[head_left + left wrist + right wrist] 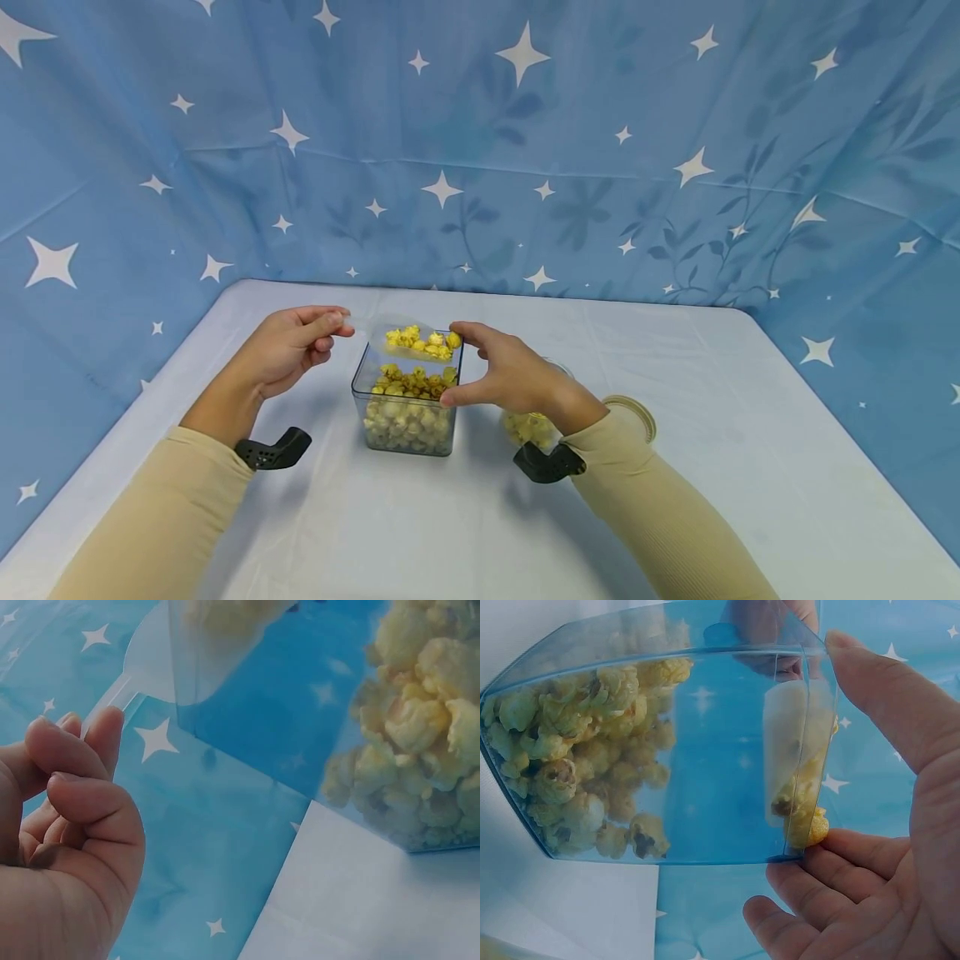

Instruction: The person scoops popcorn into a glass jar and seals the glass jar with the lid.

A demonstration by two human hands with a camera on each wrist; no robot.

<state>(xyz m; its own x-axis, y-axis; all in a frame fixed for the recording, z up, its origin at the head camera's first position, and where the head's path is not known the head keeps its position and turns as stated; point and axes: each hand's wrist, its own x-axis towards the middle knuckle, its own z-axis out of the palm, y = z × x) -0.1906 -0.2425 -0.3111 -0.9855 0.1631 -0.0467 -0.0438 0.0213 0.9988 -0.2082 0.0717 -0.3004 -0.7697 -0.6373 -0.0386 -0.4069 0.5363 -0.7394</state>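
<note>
My left hand (295, 343) pinches the handle of a translucent scoop (146, 664) between thumb and fingers. The scoop lies level over the mouth of a clear bluish square container (452, 435), with yellow popcorn (420, 342) on it. More popcorn (592, 757) fills the lower part of the container, which stands upright on the table. Across the container's right side, my right hand (517, 371) holds the rim, thumb at the near corner and fingers at the far corner. In the left wrist view the scoop's far end is partly hidden behind the container wall.
Right of the container, a glass jar (529, 430) with popcorn in it is partly covered by my right hand and wrist. A gold-rimmed round lid (651, 421) lies beside it, partly behind my sleeve. A blue star-patterned curtain (480, 150) hangs behind the white table (360, 533).
</note>
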